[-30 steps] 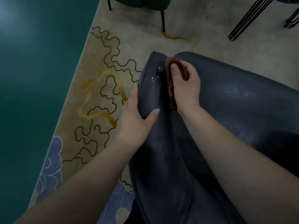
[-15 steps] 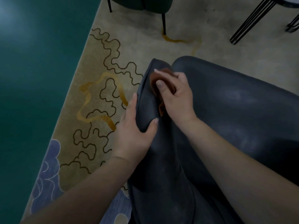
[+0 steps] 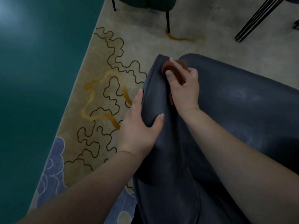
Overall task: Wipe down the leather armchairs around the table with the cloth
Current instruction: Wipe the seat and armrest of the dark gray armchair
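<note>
Fingers of two hands: right hand (image 3: pixel 183 89) round one cloth (image 3: pixel 175 66), left hand (image 3: pixel 137 128) round one armchair (image 3: pixel 226 118).

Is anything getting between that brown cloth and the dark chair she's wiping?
Nothing visible does. The right hand holds the cloth pressed into the crease of the leather armchair, near its front end. The left hand grips the chair's side panel, beside the crease and clear of the cloth.

An armchair (image 3: pixel 226 126) stands on a rug (image 3: pixel 100 101), its armrest at its left edge; a left hand (image 3: pixel 139 126) grips that armrest from the outside. A right hand (image 3: pixel 184 89) presses a cloth (image 3: pixel 176 67) into the crease just right of the armrest. Beyond the armchair stand a second chair (image 3: pixel 145 4) and, further right, table legs (image 3: pixel 252 21).
</note>
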A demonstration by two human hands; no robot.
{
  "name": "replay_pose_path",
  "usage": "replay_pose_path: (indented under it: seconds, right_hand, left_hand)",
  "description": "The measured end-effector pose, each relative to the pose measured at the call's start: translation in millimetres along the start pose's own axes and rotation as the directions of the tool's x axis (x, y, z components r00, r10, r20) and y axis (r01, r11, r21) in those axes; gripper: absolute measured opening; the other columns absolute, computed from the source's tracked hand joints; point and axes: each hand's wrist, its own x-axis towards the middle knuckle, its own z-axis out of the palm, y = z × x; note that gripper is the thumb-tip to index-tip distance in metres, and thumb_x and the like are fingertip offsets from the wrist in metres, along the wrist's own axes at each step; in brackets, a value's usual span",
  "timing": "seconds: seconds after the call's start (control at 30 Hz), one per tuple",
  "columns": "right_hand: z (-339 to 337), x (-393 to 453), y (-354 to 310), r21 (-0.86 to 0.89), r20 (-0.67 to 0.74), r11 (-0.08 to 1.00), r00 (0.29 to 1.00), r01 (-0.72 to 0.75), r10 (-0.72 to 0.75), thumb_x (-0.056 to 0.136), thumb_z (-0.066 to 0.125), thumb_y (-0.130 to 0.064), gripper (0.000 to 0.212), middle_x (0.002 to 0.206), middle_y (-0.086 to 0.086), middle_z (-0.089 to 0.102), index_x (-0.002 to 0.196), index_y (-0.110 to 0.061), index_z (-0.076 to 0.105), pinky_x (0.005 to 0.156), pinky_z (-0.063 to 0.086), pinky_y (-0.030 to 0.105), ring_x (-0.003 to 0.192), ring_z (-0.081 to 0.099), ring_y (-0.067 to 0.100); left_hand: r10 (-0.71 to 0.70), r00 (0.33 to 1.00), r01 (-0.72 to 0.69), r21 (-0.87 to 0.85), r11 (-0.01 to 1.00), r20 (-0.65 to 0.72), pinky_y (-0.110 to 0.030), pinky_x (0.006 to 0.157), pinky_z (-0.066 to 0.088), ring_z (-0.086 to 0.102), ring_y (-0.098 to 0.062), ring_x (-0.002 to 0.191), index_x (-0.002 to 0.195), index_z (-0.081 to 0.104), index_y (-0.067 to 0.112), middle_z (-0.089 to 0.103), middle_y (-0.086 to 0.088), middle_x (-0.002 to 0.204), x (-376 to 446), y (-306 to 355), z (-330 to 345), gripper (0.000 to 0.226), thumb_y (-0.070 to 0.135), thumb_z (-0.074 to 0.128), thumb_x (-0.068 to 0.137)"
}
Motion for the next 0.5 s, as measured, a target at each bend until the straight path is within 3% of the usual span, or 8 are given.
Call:
replay_pose_path:
  seconds: [0.1, 0.2, 0.27, 0.4, 0.5]
  right_hand:
    - [-7, -19, -1, 0.021, 0.079, 0.995, 0.992, 0.098, -0.099, 0.095, 0.049, -0.045, 0.03, 0.107, -0.005, 0.043, 0.121, -0.039, 0.063, 0.094, 0.035, 0.006, 0.101, 0.049, -0.002]
    - [-5, -39, 1, -0.053, 0.111, 0.953, 0.95, 0.299, -0.292, 0.094, 0.052, -0.043, 0.03, 0.105, -0.002, 0.042, 0.118, -0.033, 0.066, 0.099, 0.041, 0.025, 0.104, 0.05, 0.014]
    - [0, -33, 3, -0.134, 0.082, 0.932, 0.941, 0.335, -0.327, 0.092, 0.061, -0.033, 0.029, 0.106, 0.002, 0.042, 0.12, -0.028, 0.066, 0.1, 0.042, 0.035, 0.105, 0.049, 0.023]
    - [3, -5, 5, -0.056, -0.034, 0.992, 0.993, 0.111, -0.113, 0.094, 0.06, -0.029, 0.03, 0.107, -0.001, 0.042, 0.124, -0.03, 0.065, 0.099, 0.036, 0.012, 0.101, 0.048, 0.004]
    - [-3, -25, 7, -0.048, 0.016, 0.985, 0.986, 0.165, -0.164, 0.092, 0.06, -0.034, 0.033, 0.107, -0.004, 0.042, 0.125, -0.035, 0.061, 0.099, 0.036, 0.011, 0.103, 0.049, 0.003]
  left_hand:
    - [-0.005, 1.0, 0.005, 0.002, 1.0, 0.003, -0.028, 0.106, 0.037, 0.038, -0.004, 0.133, 0.143, 0.011, 0.053, 0.038, 0.017, 0.148, 1, 0, 0, 0.083, 0.062, 0.057, 0.075]
    - [-0.014, 1.0, 0.014, 0.002, 1.0, 0.002, -0.032, 0.104, 0.041, 0.043, -0.006, 0.129, 0.143, 0.011, 0.054, 0.042, 0.015, 0.145, 3, -1, 1, 0.083, 0.061, 0.057, 0.074]
    - [-0.01, 1.0, 0.01, 0.003, 1.0, 0.0, -0.027, 0.103, 0.039, 0.042, -0.005, 0.131, 0.143, 0.012, 0.053, 0.041, 0.015, 0.146, 3, -2, 1, 0.083, 0.061, 0.058, 0.075]
    - [-0.013, 1.0, 0.013, -0.02, 1.0, 0.002, -0.016, 0.099, 0.029, 0.034, 0.0, 0.133, 0.143, 0.011, 0.053, 0.035, 0.018, 0.149, 2, -1, 2, 0.082, 0.057, 0.061, 0.078]
    - [-0.008, 1.0, 0.009, -0.022, 1.0, 0.011, -0.019, 0.102, 0.029, 0.032, -0.001, 0.135, 0.146, 0.012, 0.049, 0.033, 0.017, 0.15, 0, 0, 1, 0.079, 0.053, 0.06, 0.084]
